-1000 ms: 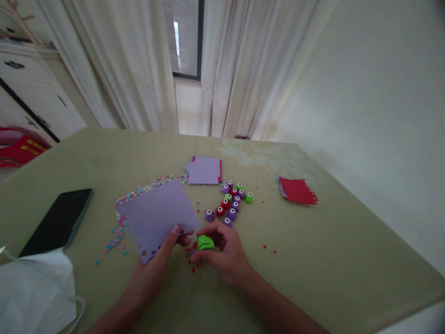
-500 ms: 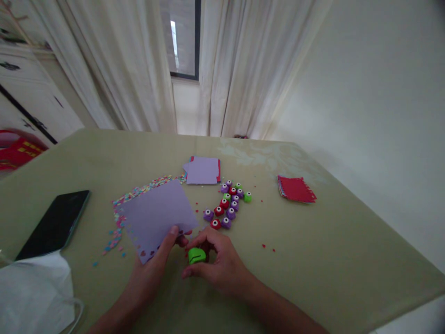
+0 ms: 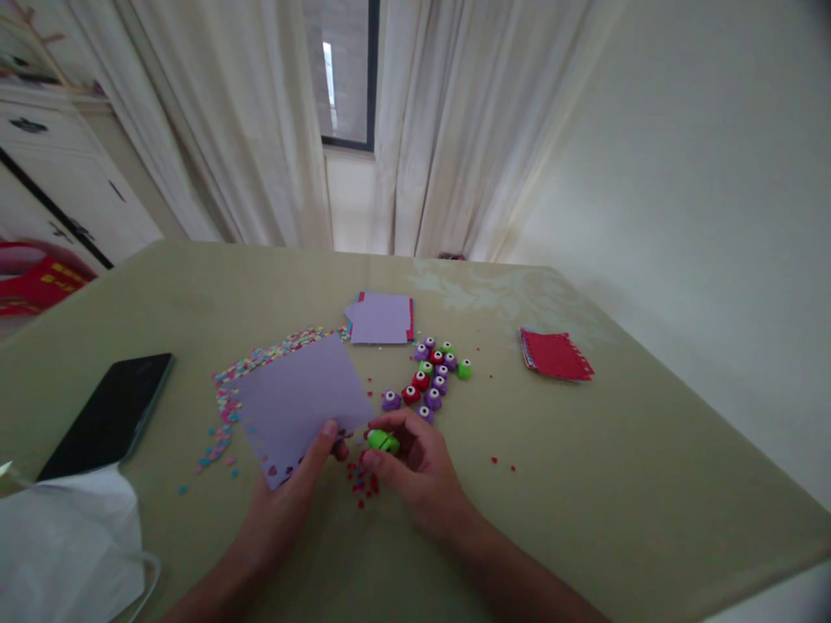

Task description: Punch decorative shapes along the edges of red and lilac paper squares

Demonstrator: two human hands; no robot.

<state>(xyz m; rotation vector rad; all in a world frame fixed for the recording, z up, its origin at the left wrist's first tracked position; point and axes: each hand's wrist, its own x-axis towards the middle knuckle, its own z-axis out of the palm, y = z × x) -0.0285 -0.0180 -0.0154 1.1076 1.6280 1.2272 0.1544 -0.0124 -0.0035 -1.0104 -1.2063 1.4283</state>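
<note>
My left hand [image 3: 292, 493] pinches the near corner of a lilac paper sheet [image 3: 302, 402] that has small heart-shaped holes along its near edge. My right hand [image 3: 415, 472] is closed around a small green paper punch [image 3: 382, 441], held right beside the sheet's corner. Tiny red paper cut-outs [image 3: 360, 484] lie on the table between my hands. Just beyond my right hand sits a cluster of several small purple, red and green punches [image 3: 432, 381].
The olive table [image 3: 584, 467] also holds a stack of lilac and red paper [image 3: 382, 318], a red paper stack [image 3: 555, 355] at right, pastel confetti [image 3: 260, 359], a black phone [image 3: 107, 415] and a white mask [image 3: 65, 545] at left. Curtains hang behind.
My right hand has lifted the green punch slightly and turned it, bringing it back up beside the sheet's corner. More red cut-outs now lie between my hands. The left hand keeps its hold.
</note>
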